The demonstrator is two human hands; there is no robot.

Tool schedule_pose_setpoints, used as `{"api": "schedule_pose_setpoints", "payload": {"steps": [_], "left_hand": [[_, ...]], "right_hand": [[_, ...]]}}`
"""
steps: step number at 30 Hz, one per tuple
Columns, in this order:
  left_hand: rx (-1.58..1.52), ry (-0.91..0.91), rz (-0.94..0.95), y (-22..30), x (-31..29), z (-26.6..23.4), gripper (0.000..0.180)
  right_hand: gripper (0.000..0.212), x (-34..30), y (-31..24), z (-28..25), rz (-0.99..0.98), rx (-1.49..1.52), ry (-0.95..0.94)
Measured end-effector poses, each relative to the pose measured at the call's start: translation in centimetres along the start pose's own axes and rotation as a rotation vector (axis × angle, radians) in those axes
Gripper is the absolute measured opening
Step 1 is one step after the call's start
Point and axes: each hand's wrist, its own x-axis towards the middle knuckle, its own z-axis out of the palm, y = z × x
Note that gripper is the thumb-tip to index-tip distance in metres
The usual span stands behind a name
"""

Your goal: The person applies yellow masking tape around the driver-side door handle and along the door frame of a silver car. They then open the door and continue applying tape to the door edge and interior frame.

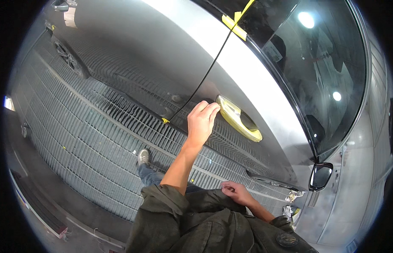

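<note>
dark jacket (217, 230) nearest, the left hand (200, 121) bunches fingertips at likely light, flimsy yellow tape (235, 121), best pinched edgewise, the right hand (236, 192) relaxed, its grip unclear.

From my remote post, I have the car (137, 38) ahead, its door handle (235, 122) at my left hand's (201, 119) fingertips. Left of the handle, a cord (208, 71) runs down from tape at the window (327, 71). The mirror (321, 176) sits far right; grating (91, 135) lies below.
</note>
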Motion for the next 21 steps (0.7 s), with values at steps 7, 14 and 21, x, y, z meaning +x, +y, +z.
{"api": "schedule_pose_setpoints", "payload": {"steps": [7, 14, 21], "left_hand": [[0.072, 0.09, 0.031, 0.5, -0.5, 0.3, 0.012], [0.123, 0.003, 0.13, -0.1, 0.2, -0.1, 0.01], [0.138, -0.031, 0.098, 0.2, 0.3, -0.3, 0.008]], "right_hand": [[0.041, -0.1, 0.3, 0.1, -0.013, -0.017, 0.002], [0.042, 0.0, 0.3, 0.4, 0.02, -0.065, 0.015], [0.042, 0.6, -1.1, 0.7, -0.008, -0.056, -0.047]]}}
